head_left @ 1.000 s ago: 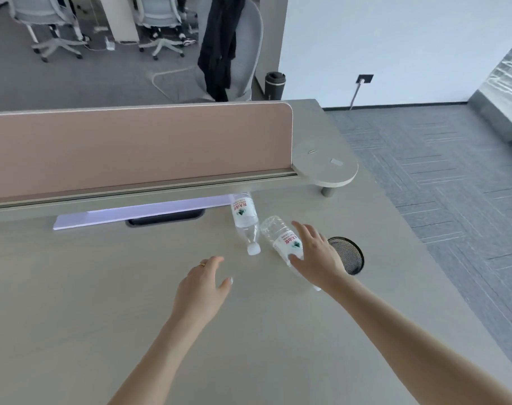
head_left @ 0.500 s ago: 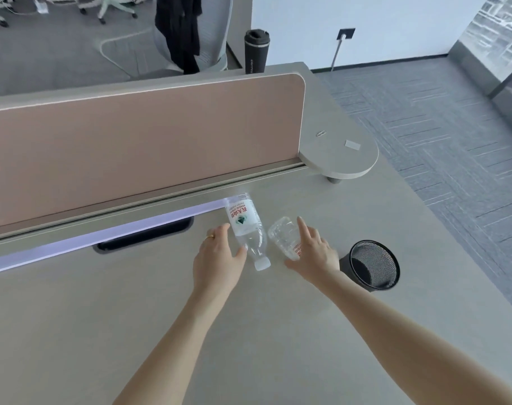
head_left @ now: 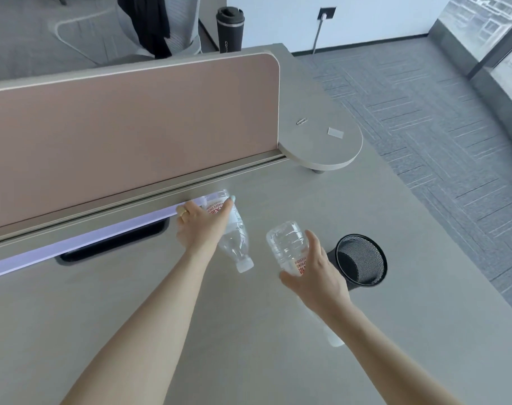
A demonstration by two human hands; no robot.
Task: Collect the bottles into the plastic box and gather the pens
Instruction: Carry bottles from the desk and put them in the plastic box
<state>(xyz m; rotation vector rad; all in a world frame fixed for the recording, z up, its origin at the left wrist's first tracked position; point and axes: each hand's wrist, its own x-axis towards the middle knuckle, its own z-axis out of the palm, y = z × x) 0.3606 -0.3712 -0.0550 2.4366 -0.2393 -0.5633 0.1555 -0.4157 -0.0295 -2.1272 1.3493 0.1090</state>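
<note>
Both hands are now gripping bottles: left hand (head_left: 202, 226) is wrapping fingers round the frame-centre bottle (head_left: 234, 238), cap toward viewer; right hand (head_left: 313, 276) is clamping the second bottle (head_left: 287, 244), lifting it base-up, prob. for carrying. Box & pens aren't showing.

1. A grey desk (head_left: 161, 331) fills the near part of the scene.
2. A pink partition panel (head_left: 126, 135) stands along its far edge, with a lit pale strip (head_left: 82, 242) under the rail.
3. A rounded shelf (head_left: 322, 141) projects at the panel's right end.
4. Grey patterned carpet (head_left: 424, 127) covers the floor on the right.
5. A white wall (head_left: 365, 16) with a dark socket plate (head_left: 327, 13) rises at the far side.
6. Windows (head_left: 488, 24) stand at far right.
7. An office chair (head_left: 161, 27) with dark clothing stands far left.
</note>
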